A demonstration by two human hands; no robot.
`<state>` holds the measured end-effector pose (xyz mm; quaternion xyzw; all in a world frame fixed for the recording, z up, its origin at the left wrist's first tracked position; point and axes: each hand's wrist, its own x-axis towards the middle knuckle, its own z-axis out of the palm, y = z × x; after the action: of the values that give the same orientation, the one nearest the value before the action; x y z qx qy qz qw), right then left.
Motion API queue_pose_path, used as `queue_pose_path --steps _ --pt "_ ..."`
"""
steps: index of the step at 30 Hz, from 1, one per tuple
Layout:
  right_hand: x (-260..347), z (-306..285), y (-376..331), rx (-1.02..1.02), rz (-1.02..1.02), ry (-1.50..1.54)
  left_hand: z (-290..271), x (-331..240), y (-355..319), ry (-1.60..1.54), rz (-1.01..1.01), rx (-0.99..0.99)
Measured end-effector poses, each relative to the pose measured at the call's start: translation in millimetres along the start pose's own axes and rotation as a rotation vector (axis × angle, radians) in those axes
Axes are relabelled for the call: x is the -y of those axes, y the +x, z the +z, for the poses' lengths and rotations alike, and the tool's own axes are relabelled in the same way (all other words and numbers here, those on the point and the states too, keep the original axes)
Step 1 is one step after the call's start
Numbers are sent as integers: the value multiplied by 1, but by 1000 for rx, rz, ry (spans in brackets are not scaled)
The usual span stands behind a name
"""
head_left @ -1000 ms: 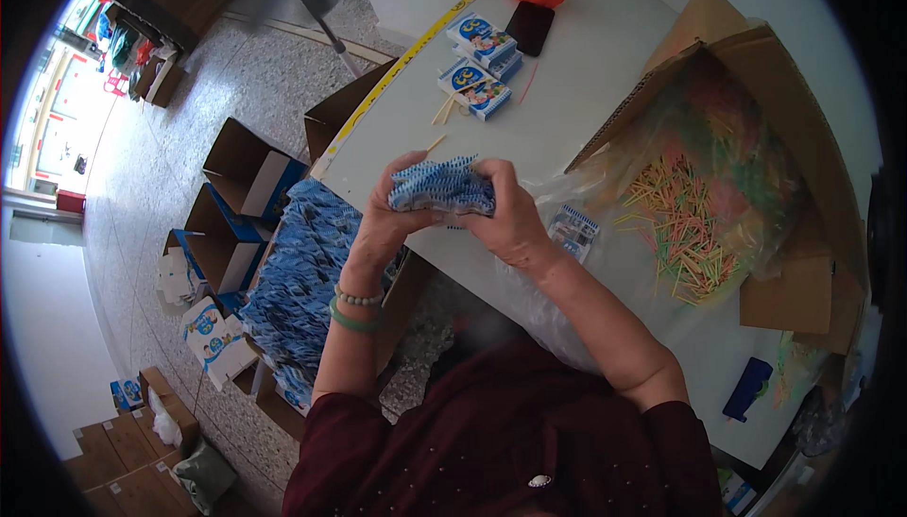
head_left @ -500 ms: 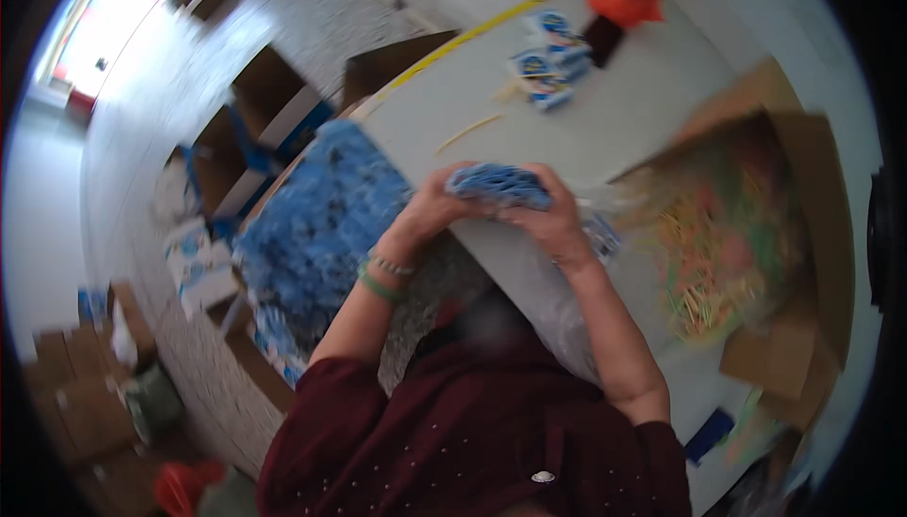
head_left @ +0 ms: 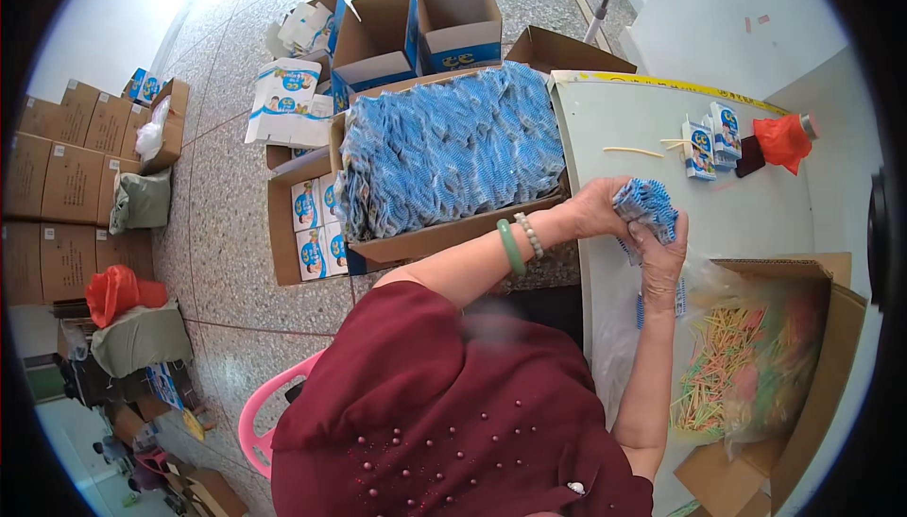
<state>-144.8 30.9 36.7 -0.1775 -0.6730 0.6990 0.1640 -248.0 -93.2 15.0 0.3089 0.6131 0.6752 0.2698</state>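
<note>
Over the near edge of the pale table (head_left: 638, 109), both my hands grip a bundle of small blue-and-white patterned packets (head_left: 648, 203). My left hand (head_left: 601, 209) closes on its left side, and my right hand (head_left: 663, 254) wraps its lower right side. Left of them, a large carton (head_left: 453, 227) is heaped with similar blue packets (head_left: 453, 149). Beneath my right wrist and forearm are more blue-patterned pieces and clear plastic film (head_left: 619, 352), partly hidden.
On the right, an open carton (head_left: 817, 375) holds many thin coloured sticks (head_left: 723, 361) and clear plastic. Small printed boxes (head_left: 700, 151) and a red bag (head_left: 782, 143) stand at the table's far side. Empty cartons (head_left: 376, 35) stand beyond the heap; a pink chair (head_left: 253, 423) is behind.
The view has swung left, bringing the packet carton fully into sight and shifting the table rightward. The bundle stays in both hands, now tilted, with the right hand lower on it.
</note>
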Motion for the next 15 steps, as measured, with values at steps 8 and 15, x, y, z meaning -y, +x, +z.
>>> queue_pose_path --steps 8,15 --pt "38 62 -98 117 93 -199 -27 -49 -118 -76 -217 111" --pt "15 39 -155 443 177 -275 -13 -37 -196 -47 -371 157"
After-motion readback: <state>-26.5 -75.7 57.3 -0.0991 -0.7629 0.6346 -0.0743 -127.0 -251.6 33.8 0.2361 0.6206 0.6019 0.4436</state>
